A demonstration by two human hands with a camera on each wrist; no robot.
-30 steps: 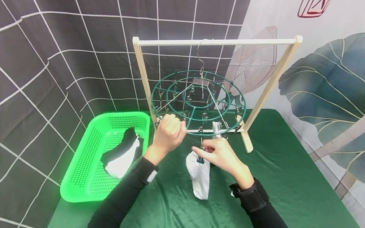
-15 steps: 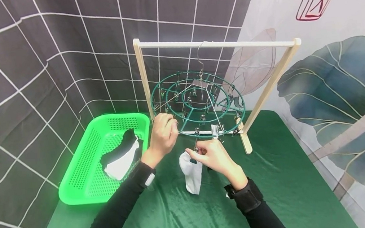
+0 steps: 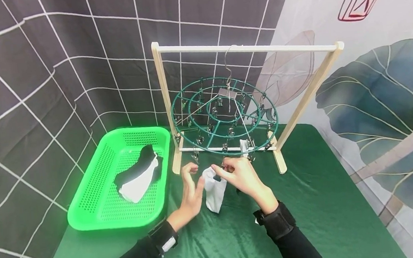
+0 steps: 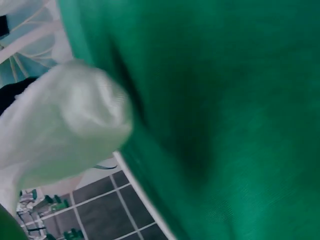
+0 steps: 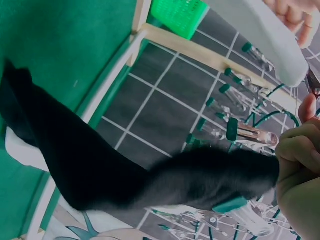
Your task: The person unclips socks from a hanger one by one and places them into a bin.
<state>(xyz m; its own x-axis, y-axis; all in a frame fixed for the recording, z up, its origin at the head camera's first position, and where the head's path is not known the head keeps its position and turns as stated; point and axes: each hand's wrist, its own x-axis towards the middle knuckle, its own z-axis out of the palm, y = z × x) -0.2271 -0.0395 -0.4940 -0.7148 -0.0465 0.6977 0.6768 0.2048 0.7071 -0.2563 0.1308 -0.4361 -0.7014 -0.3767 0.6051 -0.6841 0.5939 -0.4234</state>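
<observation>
We see the right hand pinching a clip on the white sock beneath the green round hanger (over green cloth); the left hand hovers beside, fingers loosely spread.

Left hand — off hanger; beside sock

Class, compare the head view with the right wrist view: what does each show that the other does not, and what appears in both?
Only the head view shows the left hand, open beside the white sock, the socks lying in the green basket, and the hook over the wooden rail.

Only the right wrist view shows a black sock hanging from the right hand, which grips its top; the head view hides most of it.

Both show the white sock, the round green clip hanger, the basket, the green cloth and the right hand.
</observation>
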